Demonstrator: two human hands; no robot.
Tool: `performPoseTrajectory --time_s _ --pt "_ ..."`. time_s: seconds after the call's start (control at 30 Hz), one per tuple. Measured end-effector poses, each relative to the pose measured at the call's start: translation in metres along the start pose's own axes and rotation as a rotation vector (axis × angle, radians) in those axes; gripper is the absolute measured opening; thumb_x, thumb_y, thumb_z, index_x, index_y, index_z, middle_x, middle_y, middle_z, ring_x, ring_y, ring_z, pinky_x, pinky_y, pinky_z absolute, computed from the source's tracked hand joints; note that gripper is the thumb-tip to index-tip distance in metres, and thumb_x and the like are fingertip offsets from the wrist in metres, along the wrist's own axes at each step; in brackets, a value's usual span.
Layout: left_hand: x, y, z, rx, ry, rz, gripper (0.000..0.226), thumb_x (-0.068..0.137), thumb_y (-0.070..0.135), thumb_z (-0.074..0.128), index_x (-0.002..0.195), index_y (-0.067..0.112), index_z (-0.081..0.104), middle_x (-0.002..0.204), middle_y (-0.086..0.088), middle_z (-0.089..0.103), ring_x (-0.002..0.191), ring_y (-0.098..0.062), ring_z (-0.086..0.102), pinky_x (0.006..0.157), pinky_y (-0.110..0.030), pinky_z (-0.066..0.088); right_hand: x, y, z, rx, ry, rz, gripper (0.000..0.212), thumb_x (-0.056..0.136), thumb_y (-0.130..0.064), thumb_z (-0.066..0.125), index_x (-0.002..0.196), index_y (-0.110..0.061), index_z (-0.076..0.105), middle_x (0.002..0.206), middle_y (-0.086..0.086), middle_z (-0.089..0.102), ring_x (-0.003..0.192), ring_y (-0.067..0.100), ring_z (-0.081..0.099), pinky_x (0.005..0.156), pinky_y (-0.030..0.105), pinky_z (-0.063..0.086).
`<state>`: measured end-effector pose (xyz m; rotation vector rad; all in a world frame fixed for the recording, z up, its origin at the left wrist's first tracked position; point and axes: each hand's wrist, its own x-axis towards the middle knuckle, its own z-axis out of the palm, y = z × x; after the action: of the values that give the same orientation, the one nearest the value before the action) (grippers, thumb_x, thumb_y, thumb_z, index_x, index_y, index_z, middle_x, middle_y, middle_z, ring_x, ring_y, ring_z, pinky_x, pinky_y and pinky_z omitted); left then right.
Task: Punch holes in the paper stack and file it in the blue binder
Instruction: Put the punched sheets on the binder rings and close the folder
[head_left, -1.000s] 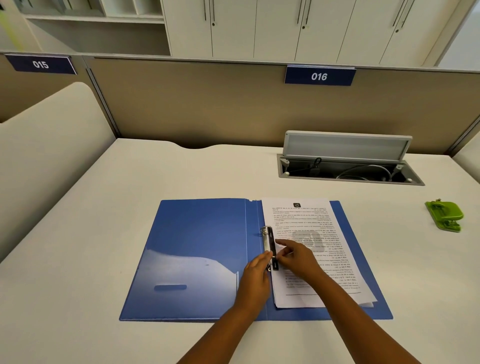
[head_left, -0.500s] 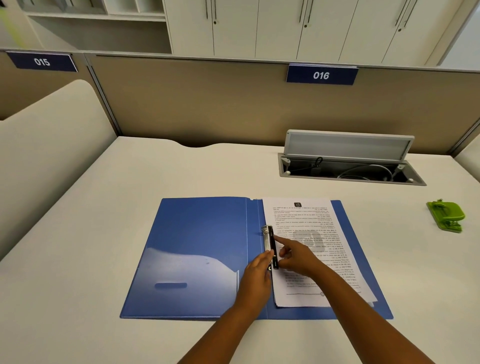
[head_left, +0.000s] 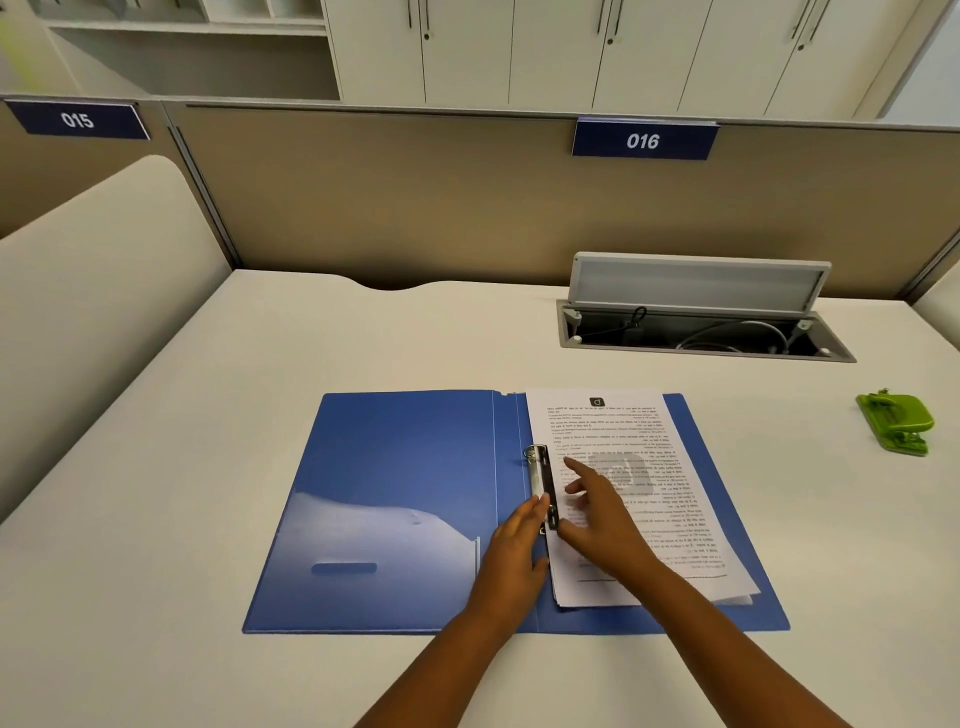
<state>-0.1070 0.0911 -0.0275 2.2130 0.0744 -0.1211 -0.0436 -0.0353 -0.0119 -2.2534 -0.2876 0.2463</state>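
paper stack (head_left: 639, 467) print: too small to read | lower stack: partly hidden by right hand (head_left: 602, 525)

Flat blue plastic binder (head_left: 405, 499) lies open on the desk, inside pocket on its 9 o'clock half. Stack of white printed paper sheets (head_left: 660, 499) lies on its 3 o'clock half, bottom edges fanned, left margin under the metal clip bar (head_left: 543, 475). Small green plastic hole punch (head_left: 896, 422) sits well apart at 3 o'clock.
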Motion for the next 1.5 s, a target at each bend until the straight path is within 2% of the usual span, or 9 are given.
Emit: performPoseTrajectory --time_s 0.2,0.33,0.57,0.7,0.87,1.03,1.2,1.37,1.5 --pt "-0.001 -0.004 -0.003 -0.156 0.013 0.011 0.050 0.093 0.009 0.043 0.138 0.027 0.027 0.144 0.009 0.033 0.130 -0.003 0.031 0.095 0.000 0.021 -0.032 0.014 0.019 -0.281 0.009 -0.057 0.094 0.066 -0.053 0.052 0.144 -0.028 0.006 0.151 -0.001 0.025 0.141 0.021 0.019 0.117 0.044 0.010" --pt "-0.001 -0.004 -0.003 -0.185 0.024 0.011 0.048 0.094 0.009 0.040 0.139 0.023 0.028 0.139 0.014 0.030 0.122 0.004 0.026 0.086 0.009 0.020 -0.037 0.018 0.024 -0.399 0.034 -0.037 0.097 0.064 -0.066 0.035 0.145 -0.028 -0.001 0.156 -0.004 0.011 0.145 0.018 0.002 0.112 0.042 -0.013" --pt "0.000 -0.004 0.000 -0.249 0.049 -0.014 0.042 0.096 0.013 0.037 0.137 0.021 0.031 0.132 0.017 0.031 0.124 -0.001 0.033 0.076 0.015 0.023 -0.040 0.021 0.026 -0.481 0.070 -0.040 0.093 0.063 -0.067 0.025 0.143 -0.032 -0.007 0.156 -0.001 0.012 0.145 0.020 0.004 0.108 0.044 -0.018" --pt "-0.002 -0.008 -0.006 -0.192 0.057 0.032 0.046 0.094 0.013 0.040 0.136 0.028 0.028 0.144 0.004 0.034 0.127 -0.004 0.035 0.094 -0.004 0.026 -0.042 0.023 0.024 -0.468 0.178 -0.130 0.077 0.073 -0.068 0.033 0.138 -0.030 0.014 0.145 0.003 0.042 0.136 0.023 0.035 0.112 0.050 0.003" --pt "-0.006 -0.018 -0.030 -0.198 0.276 0.034 0.045 0.091 0.001 0.043 0.133 0.016 0.039 0.132 -0.009 0.048 0.103 -0.008 0.054 0.079 0.007 0.036 -0.053 0.028 0.016 -0.461 0.291 -0.153 0.061 0.087 -0.067 0.015 0.126 -0.027 0.039 0.121 0.005 0.064 0.112 0.026 0.061 0.106 0.056 0.024" --pt "-0.001 -0.046 -0.081 -0.159 0.653 -0.156 0.035 0.088 -0.005 0.043 0.121 0.001 0.052 0.130 -0.015 0.047 0.106 -0.025 0.058 0.087 -0.016 0.041 -0.056 0.037 0.018 -0.408 0.267 -0.089 0.062 0.089 -0.065 0.013 0.123 -0.027 0.048 0.124 0.005 0.063 0.115 0.027 0.059 0.112 0.054 0.014" --pt "-0.002 -0.083 -0.128 0.163 0.643 -0.331 0.034 0.086 0.004 0.053 0.118 -0.004 0.052 0.134 -0.021 0.043 0.122 -0.037 0.042 0.098 -0.044 0.039 -0.056 0.038 0.018 -0.399 0.240 -0.111 0.051 0.091 -0.060 0.013 0.123 -0.031 0.041 0.120 0.004 0.065 0.113 0.026 0.061 0.113 0.032 -0.008" --pt "-0.006 -0.103 -0.155 0.323 0.595 -0.681 0.050 0.086 0.014 0.052 0.125 -0.012 0.036 0.129 -0.032 0.044 0.118 -0.047 0.039 0.096 -0.052 0.038 -0.057 0.036 0.017 -0.386 0.276 -0.153 0.049 0.091 -0.058 0.014 0.120 -0.030 0.041 0.115 0.004 0.067 0.107 0.025 0.063 0.113 0.036 -0.001" --pt "-0.003 -0.104 -0.158 0.330 0.585 -0.781 0.053 0.085 0.022 0.055 0.124 -0.009 0.036 0.128 -0.031 0.044 0.116 -0.045 0.041 0.096 -0.051 0.039 -0.056 0.038 0.018 -0.379 0.308 -0.161 0.038 0.085 -0.046 0.033 0.120 -0.032 0.039 0.115 0.003 0.066 0.110 0.024 0.062 0.115 0.049 0.008"
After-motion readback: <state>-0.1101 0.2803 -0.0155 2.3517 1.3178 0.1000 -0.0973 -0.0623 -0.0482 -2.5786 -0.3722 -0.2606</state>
